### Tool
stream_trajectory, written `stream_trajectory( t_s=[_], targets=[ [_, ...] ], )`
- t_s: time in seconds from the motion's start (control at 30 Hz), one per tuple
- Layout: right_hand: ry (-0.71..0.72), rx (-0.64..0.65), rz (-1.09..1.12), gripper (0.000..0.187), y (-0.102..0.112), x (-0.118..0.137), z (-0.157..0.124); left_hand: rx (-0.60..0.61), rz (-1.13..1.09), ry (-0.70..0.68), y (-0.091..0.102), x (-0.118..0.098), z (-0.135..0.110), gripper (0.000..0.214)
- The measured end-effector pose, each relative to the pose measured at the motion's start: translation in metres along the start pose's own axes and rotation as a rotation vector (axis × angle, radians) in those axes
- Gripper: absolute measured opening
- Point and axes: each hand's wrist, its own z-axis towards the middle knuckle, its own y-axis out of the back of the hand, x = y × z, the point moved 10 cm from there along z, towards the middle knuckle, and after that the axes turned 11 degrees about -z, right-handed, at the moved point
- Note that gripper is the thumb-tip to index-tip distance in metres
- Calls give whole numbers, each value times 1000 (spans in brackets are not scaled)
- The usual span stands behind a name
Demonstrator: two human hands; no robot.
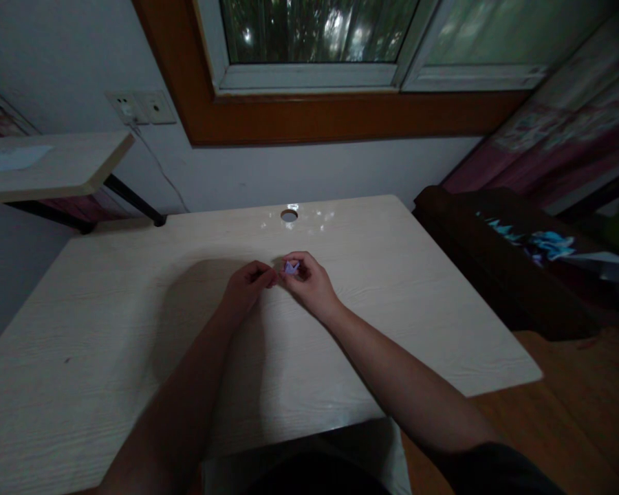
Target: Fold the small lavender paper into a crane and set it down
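A small light-purple folded piece, apparently paper (291, 267), sits between the thumb and fingers of my right hand (311, 280). It has pointed corners, and part of it is hidden by the fingers. Close by on the left, my left hand (246, 285) is closed in a pinch, its fingertips just short of the purple piece. What those fingertips hold, if anything, is too small and dark to make out. Both hands are over the middle of the pale wood-grain table (392, 275).
A round cable hole (289, 216) is near the table's back edge. At the left a raised shelf (56, 165) stands on black legs. A white cord (159, 168) hangs from the wall socket (128, 108). Beyond the right edge, a dark brown piece of furniture (474, 261) holds blue crumpled items (551, 243).
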Motion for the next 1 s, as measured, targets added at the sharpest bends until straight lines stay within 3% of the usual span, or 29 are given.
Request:
stream_trajectory(
  t_s=[0.7,1.0],
  targets=[
    [74,-11,-40,22,3,11,-2,57,16,6,-3,4,0,20],
    [28,-27,44,26,2,3,-1,26,-39,-7,2,8,1,21]
  ],
)
